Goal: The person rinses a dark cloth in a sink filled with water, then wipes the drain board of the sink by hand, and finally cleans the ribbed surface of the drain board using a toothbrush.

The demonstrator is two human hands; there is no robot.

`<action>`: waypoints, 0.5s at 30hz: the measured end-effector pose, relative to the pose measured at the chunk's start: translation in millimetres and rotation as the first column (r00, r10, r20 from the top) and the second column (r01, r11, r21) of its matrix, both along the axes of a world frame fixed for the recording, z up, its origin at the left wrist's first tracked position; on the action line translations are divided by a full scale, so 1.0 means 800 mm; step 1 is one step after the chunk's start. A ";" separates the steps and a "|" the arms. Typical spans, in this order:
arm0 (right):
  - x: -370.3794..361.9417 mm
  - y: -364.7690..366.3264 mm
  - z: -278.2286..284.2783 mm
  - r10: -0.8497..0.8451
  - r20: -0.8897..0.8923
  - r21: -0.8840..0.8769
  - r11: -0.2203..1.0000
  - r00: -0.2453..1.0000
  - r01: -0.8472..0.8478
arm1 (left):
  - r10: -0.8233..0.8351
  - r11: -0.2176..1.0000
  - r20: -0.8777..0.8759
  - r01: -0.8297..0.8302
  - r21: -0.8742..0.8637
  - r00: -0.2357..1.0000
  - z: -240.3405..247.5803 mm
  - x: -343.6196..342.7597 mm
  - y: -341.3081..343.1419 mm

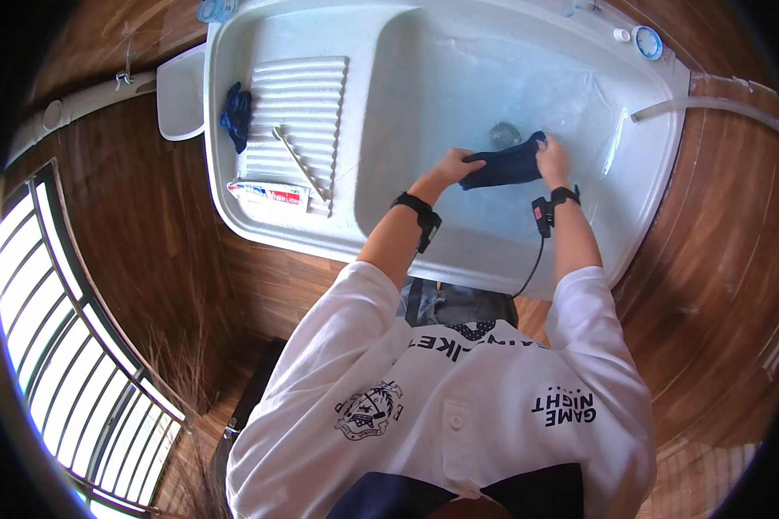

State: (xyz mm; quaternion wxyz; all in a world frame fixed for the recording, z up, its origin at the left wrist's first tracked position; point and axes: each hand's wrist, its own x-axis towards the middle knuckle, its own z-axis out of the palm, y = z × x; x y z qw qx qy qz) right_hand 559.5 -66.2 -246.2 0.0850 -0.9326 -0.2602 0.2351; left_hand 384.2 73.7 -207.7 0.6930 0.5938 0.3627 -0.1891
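Observation:
Both my hands hold a dark blue cloth (506,166) stretched between them over the water in the basin of a white laundry sink (658,190). My left hand (453,163) grips its left end. My right hand (552,158) grips its right end. Each wrist wears a black band, and a thin black cable hangs from the right one. A round drain (505,135) shows just behind the cloth.
A ribbed washboard (296,112) forms the sink's left part, with a crumpled dark blue cloth (235,114), a thin stick (299,161) and a flat red-and-white packet (268,194) on it. Wooden floor surrounds the sink. A white railing (69,346) runs at the lower left.

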 end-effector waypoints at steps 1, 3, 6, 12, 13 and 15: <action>0.009 -0.009 -0.001 -0.003 0.004 -0.023 1.000 1.000 0.003 | 0.033 0.999 -0.022 -0.033 0.004 0.999 0.002 -0.006 0.009; 0.025 -0.018 0.002 -0.035 0.015 -0.126 0.991 0.999 0.037 | 0.095 0.994 -0.039 -0.093 0.048 0.995 0.000 -0.021 0.026; 0.030 -0.025 0.009 -0.174 0.040 -0.137 0.975 0.984 0.178 | 0.167 0.962 -0.145 -0.129 0.241 0.975 0.009 -0.009 0.030; 0.044 -0.021 0.024 -0.368 0.049 -0.167 0.914 0.929 0.371 | 0.194 0.885 -0.357 -0.005 0.466 0.914 0.019 -0.019 0.039; 0.046 -0.018 0.024 -0.436 0.063 -0.125 0.889 0.898 0.441 | 0.423 0.885 -0.262 -0.333 0.326 0.867 -0.004 -0.030 0.041; 0.059 -0.030 0.005 -0.630 -0.031 -0.046 0.776 0.776 0.628 | 0.581 0.814 -0.159 -0.567 0.127 0.798 -0.041 -0.044 0.044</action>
